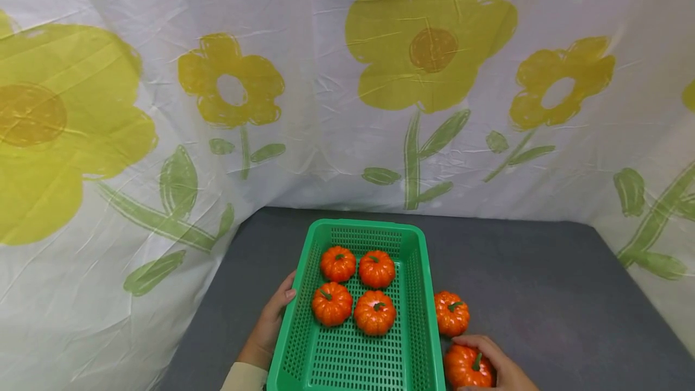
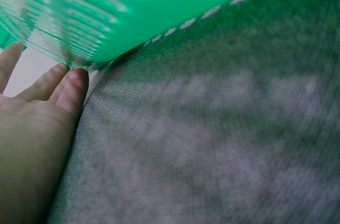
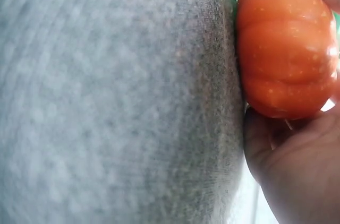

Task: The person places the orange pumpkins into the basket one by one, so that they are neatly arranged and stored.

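A green plastic basket [image 1: 358, 361] with slotted walls stands on the dark table, and several small orange pumpkins [image 1: 375, 313] with green stems lie in its far part. Against the basket's left side rests my left hand [image 1: 271, 315]; in the left wrist view its fairly straight fingers [image 2: 71, 88] touch the green wall. Right of the basket, my right hand [image 1: 496, 364] grips another small pumpkin [image 1: 464, 367] on the table. The right wrist view shows that pumpkin [image 3: 287, 49] between thumb and fingers. Part of the right hand is cut off by the head view's lower edge.
One more small pumpkin [image 1: 452, 314] sits on the table just beyond the right hand, close to the basket's right wall. The dark grey tabletop [image 1: 543, 294] extends to the right. A white curtain [image 1: 326, 107] with yellow flowers hangs around the back and sides.
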A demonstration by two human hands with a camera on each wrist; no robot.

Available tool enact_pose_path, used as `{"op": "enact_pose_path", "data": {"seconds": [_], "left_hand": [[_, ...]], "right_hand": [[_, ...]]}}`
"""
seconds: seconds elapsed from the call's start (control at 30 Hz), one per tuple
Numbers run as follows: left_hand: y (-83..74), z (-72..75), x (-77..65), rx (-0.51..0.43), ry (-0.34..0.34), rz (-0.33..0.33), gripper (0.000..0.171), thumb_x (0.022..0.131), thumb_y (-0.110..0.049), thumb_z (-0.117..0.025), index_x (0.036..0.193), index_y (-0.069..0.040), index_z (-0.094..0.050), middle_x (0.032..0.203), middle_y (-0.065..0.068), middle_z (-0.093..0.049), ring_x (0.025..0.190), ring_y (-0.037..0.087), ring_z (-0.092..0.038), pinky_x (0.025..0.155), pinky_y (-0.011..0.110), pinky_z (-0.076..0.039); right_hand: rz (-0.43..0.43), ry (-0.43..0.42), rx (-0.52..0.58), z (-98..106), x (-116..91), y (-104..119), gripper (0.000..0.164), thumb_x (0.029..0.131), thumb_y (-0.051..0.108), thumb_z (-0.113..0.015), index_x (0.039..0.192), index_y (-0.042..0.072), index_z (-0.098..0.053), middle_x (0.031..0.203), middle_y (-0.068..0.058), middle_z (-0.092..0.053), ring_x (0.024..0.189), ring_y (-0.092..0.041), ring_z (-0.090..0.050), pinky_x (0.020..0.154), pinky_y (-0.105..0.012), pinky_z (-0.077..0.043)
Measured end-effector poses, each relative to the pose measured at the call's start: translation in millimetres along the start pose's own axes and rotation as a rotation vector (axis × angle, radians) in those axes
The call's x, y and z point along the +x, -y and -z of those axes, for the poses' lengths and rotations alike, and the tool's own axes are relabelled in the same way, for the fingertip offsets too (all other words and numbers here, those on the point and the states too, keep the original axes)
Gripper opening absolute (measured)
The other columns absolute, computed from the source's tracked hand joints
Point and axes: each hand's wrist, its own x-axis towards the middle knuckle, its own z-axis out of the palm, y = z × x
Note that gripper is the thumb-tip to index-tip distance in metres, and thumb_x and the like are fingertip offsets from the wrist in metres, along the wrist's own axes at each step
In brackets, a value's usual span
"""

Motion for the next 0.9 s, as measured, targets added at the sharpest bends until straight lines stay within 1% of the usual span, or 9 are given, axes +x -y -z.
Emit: {"op": "enact_pose_path", "data": {"seconds": [0.13,0.2,0.27,0.37,0.53,0.6,0.67,0.77,0.9], "left_hand": [[-0.8,-1.0,-1.5,-0.017,0.014,0.007,0.066,0.112,-0.019,-0.029,0.176,-0.009,-0.015,0.176,0.027,-0.016,0.149,0.028,-0.046,0.115,0.042,-0.044],[-1.1,-0.8,-2.1,-0.02,0.028,0.006,0.066,0.112,-0.019,-0.028,0.176,-0.009,-0.013,0.176,0.026,-0.013,0.15,0.028,-0.043,0.116,0.042,-0.044],[-1.1,-0.4,-2.3,-0.027,0.039,0.006,0.067,0.112,-0.02,-0.028,0.176,-0.01,-0.012,0.177,0.025,-0.012,0.151,0.028,-0.042,0.116,0.043,-0.043],[-0.6,0.2,-1.5,-0.024,0.032,0.003,0.067,0.112,-0.02,-0.028,0.176,-0.008,-0.012,0.176,0.026,-0.015,0.149,0.028,-0.046,0.115,0.042,-0.045],[0.2,0.8,0.6,-0.009,0.019,-0.005,0.067,0.112,-0.019,-0.029,0.175,-0.004,-0.013,0.173,0.028,-0.022,0.144,0.027,-0.05,0.114,0.041,-0.046],[0.5,1.2,1.0,-0.003,0.02,-0.006,0.068,0.111,-0.02,-0.029,0.175,-0.003,-0.013,0.172,0.028,-0.022,0.144,0.027,-0.051,0.114,0.041,-0.046],[0.9,1.6,1.5,0.013,0.013,-0.006,0.068,0.111,-0.021,-0.029,0.174,-0.002,-0.013,0.171,0.029,-0.025,0.142,0.027,-0.052,0.113,0.041,-0.047],[0.3,1.7,1.8,0.025,0.009,-0.005,0.07,0.11,-0.022,-0.03,0.174,-0.001,-0.013,0.171,0.03,-0.024,0.142,0.025,-0.053,0.112,0.039,-0.047],[-1.0,1.1,1.2,0.029,-0.004,-0.01,0.07,0.109,-0.021,-0.031,0.174,-0.001,-0.014,0.171,0.031,-0.023,0.142,0.025,-0.052,0.113,0.039,-0.046]], "right_hand": [[-0.028,0.024,0.063,2,0,4,0.063,0.097,-0.002,-0.077,0.152,-0.005,-0.047,0.135,-0.018,-0.05,0.109,-0.02,-0.065,0.085,-0.039,-0.06],[-0.049,0.042,0.111,3,-1,5,0.062,0.099,-0.002,-0.075,0.153,-0.004,-0.046,0.135,-0.02,-0.049,0.109,-0.023,-0.065,0.086,-0.041,-0.06],[-0.06,0.047,0.139,4,-1,6,0.062,0.099,-0.002,-0.075,0.154,-0.004,-0.045,0.134,-0.021,-0.051,0.109,-0.025,-0.067,0.086,-0.041,-0.06],[-0.071,0.049,0.175,5,-2,9,0.064,0.099,-0.002,-0.074,0.155,-0.003,-0.043,0.131,-0.021,-0.056,0.108,-0.027,-0.068,0.087,-0.042,-0.061],[-0.098,0.009,0.167,6,-2,17,0.065,0.098,-0.003,-0.075,0.155,-0.003,-0.044,0.128,-0.024,-0.06,0.104,-0.03,-0.07,0.086,-0.044,-0.062],[-0.096,0.01,0.159,7,-2,20,0.065,0.098,-0.003,-0.074,0.155,-0.005,-0.042,0.128,-0.024,-0.061,0.103,-0.031,-0.071,0.086,-0.044,-0.062],[-0.097,0.014,0.166,9,-2,23,0.065,0.099,-0.004,-0.072,0.156,-0.006,-0.041,0.129,-0.025,-0.059,0.103,-0.031,-0.071,0.086,-0.045,-0.063],[-0.081,0.019,0.159,11,-3,29,0.066,0.1,-0.004,-0.071,0.156,-0.008,-0.038,0.132,-0.026,-0.056,0.103,-0.031,-0.071,0.084,-0.047,-0.063],[-0.08,0.002,0.158,12,-3,37,0.067,0.099,-0.004,-0.073,0.157,-0.006,-0.039,0.134,-0.027,-0.053,0.103,-0.032,-0.07,0.084,-0.048,-0.063]]}}
